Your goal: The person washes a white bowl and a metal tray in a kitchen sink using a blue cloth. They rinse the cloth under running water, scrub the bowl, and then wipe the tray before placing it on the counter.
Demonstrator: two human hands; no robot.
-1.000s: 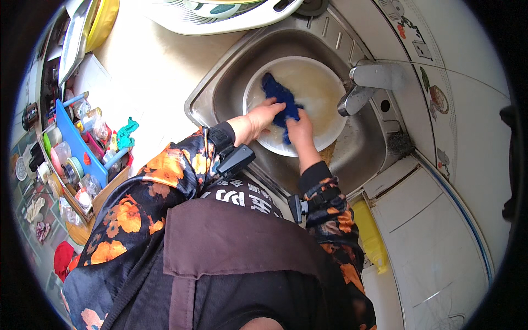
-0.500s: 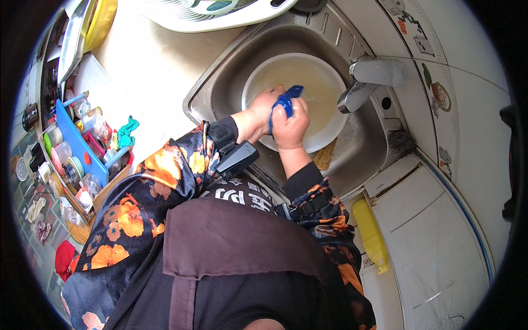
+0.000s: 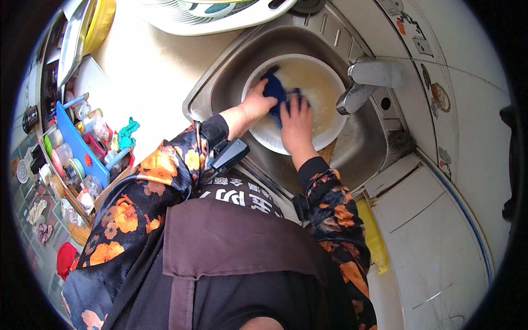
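Note:
A white round basin (image 3: 333,125) stands in the steel sink and holds cloudy, pale yellowish water. In it lies a wet dark blue cloth (image 3: 273,91), loosely spread at the water's surface. My left hand (image 3: 257,104) rests at the cloth's left edge, thumb and fingers apart. Flat over the cloth's right part lies my right hand (image 3: 297,125), its fingers stretched out and fingertips in the water. Neither hand is gripping the cloth.
The metal faucet (image 3: 360,91) reaches over the basin's right rim. A brown-yellow piece (image 3: 328,151) sits under the basin's near edge. Behind the sink is a white dish rack (image 3: 220,23); to the left, a blue basket (image 3: 82,144) of small items. A yellow bottle (image 3: 376,242) stands lower right.
The blue cloth was bunched and gripped between both hands above the water. It has been let go into the basin; my hands have parted and opened, the right one moving rightward.

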